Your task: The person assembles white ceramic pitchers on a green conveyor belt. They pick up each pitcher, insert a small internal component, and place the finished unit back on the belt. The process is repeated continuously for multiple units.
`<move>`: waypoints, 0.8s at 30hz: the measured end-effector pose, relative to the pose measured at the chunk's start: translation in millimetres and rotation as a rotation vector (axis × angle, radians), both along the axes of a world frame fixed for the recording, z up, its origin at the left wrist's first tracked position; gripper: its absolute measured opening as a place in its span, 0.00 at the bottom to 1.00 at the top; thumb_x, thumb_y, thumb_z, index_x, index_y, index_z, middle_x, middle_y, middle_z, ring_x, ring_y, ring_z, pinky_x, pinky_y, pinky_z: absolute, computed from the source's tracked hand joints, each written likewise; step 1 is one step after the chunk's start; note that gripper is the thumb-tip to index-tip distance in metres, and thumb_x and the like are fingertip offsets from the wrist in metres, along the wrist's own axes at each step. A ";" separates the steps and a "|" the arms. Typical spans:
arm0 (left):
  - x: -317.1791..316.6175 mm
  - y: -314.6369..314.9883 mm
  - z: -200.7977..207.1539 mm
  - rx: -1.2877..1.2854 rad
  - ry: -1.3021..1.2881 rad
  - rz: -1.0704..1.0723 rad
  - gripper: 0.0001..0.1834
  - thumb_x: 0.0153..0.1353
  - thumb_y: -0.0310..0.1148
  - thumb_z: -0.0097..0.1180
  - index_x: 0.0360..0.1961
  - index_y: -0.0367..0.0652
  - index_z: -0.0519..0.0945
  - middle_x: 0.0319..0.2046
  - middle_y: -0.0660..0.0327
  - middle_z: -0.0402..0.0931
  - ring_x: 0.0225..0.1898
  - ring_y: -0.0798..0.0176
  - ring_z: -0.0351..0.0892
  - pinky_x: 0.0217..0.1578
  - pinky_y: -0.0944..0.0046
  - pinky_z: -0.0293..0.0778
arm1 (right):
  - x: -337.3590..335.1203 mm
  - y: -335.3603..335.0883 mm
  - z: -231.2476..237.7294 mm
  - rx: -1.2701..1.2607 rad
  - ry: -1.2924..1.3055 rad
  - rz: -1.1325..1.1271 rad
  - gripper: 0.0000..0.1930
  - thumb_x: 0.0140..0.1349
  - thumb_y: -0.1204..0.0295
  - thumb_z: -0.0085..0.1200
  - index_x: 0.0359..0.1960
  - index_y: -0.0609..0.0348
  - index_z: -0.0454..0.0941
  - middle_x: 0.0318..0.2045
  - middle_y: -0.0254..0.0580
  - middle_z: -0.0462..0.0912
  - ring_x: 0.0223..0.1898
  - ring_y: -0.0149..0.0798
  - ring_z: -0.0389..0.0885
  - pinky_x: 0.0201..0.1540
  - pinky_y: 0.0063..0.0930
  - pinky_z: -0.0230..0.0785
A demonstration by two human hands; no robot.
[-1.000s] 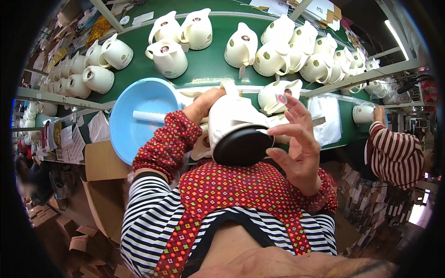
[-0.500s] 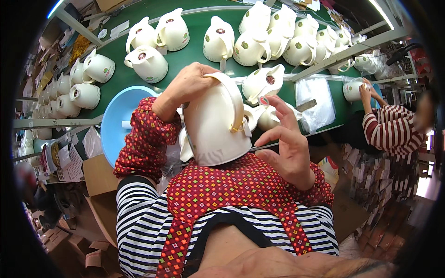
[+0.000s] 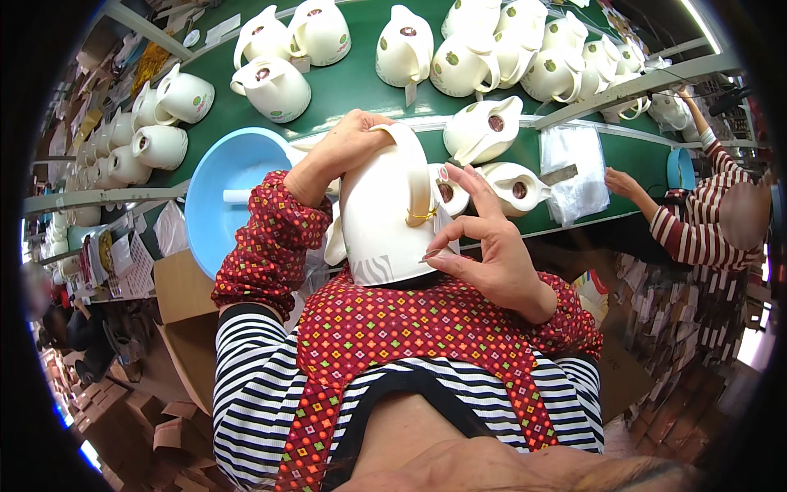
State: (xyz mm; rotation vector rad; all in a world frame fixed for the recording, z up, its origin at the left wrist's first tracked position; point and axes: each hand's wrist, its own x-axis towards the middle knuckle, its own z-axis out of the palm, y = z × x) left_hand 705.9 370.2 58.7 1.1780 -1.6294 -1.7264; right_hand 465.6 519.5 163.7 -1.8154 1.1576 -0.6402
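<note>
A white jug (image 3: 381, 217) stands tilted in front of my chest, its curved handle (image 3: 412, 176) facing right, with a gold twist tie (image 3: 421, 215) around the handle's lower part. My left hand (image 3: 352, 148) is closed on the jug's top beside the upper end of the handle. On the right of the jug, my right hand (image 3: 492, 258) pinches thumb and forefinger together close to its lower wall; what is between them is too small to make out. A small round red-and-white piece (image 3: 443, 173) shows by another fingertip of that hand.
Several white jugs (image 3: 484, 129) stand on the green table (image 3: 352, 90), more along its left side. A blue basin (image 3: 217, 184) is left of my arm. Clear plastic bags (image 3: 574, 168) lie to the right, near a co-worker in a striped sleeve (image 3: 684, 230). Cardboard boxes (image 3: 184, 328) stand low left.
My right thumb and forefinger have come together, and the hand has moved left toward the jug. The jug has turned slightly. The co-worker's hands have moved apart, one reaching farther back.
</note>
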 end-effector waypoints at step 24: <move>32.7 2.2 8.1 -0.125 0.180 0.073 0.17 0.70 0.33 0.58 0.53 0.34 0.87 0.41 0.61 0.88 0.42 0.71 0.83 0.46 0.69 0.79 | 22.7 -27.5 -32.0 -0.352 0.170 -0.036 0.62 0.36 0.45 0.84 0.75 0.45 0.61 0.77 0.66 0.44 0.79 0.69 0.40 0.77 0.61 0.41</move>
